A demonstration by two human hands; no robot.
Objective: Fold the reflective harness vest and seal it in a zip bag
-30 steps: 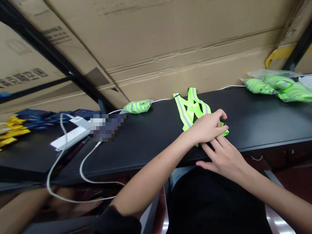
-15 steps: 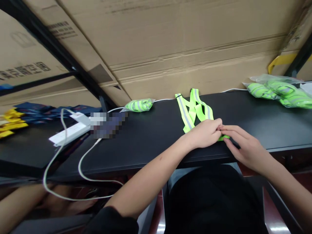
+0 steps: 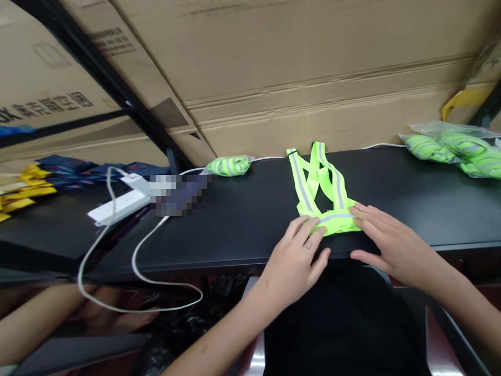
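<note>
So, blk table (image 3: 238, 216) nr cardbd (image 3: 313, 57), L hand (image 3: 294, 258) & R hand (image 3: 397, 245) spread on harness (image 3: 337, 222).

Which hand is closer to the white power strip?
Left. The left hand is right of the power strip, touching the green harness; the right hand touches its other side, farther away.

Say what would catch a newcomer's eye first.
Probably the neon harness on the black table, the left hand and right hand touching either end of its near band. Next, a bagged neon bundle by the back edge to its left, and similar bundles at far right.
</note>
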